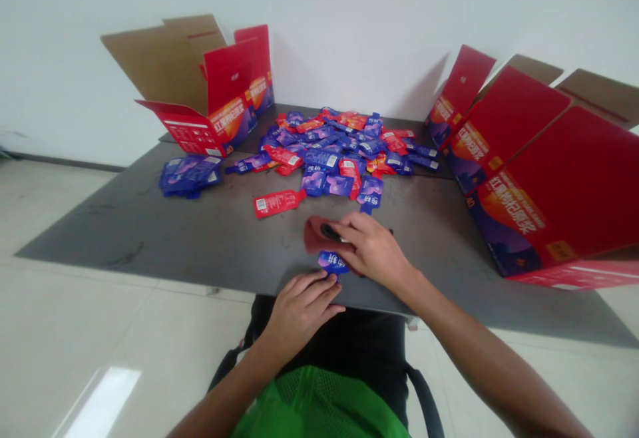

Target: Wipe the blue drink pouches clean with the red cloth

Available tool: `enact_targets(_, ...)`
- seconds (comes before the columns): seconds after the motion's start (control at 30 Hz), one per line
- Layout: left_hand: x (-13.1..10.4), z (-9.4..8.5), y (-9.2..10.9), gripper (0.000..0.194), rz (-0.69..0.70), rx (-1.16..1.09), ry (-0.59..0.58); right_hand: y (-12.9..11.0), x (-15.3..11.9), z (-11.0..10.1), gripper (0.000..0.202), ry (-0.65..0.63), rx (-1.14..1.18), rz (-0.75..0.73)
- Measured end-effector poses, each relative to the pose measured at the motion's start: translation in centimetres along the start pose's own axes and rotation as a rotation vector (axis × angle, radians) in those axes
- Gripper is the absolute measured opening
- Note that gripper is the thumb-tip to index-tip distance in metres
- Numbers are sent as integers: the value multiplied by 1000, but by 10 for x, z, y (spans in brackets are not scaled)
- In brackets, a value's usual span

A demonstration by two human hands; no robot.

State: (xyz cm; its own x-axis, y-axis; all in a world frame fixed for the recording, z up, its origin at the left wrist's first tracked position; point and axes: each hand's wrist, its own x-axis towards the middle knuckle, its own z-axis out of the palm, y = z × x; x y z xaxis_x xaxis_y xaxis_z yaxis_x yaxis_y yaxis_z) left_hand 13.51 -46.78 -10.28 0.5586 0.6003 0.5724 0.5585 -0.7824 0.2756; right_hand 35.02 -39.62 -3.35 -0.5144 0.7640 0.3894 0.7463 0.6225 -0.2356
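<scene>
My right hand [372, 248] grips a reddish-brown cloth [315, 233], and a small black part shows at its fingertips. The cloth covers the upper edge of a blue-purple sachet [332, 262] lying flat on the table. On the sachet's near end rest the fingertips of my left hand [305, 305], its fingers stretched out flat. Just beyond the cloth lies a single red sachet [278, 203], spout pointing right. Behind it spreads a loose heap of blue and red sachets [327, 142]. What lies under my right palm is hidden.
A neat pile of blue sachets [190, 175] is at the left. Open red cartons stand on both sides: one group [214, 98] at the back left, another [529, 178] along the right. The grey table [239, 245] ends close to my body; a white wall rises behind.
</scene>
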Motion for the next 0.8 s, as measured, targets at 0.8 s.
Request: enact_targets(0.8, 3, 1, -1, 31, -30, -92, 8, 27, 7, -2, 34, 48, -29, 50)
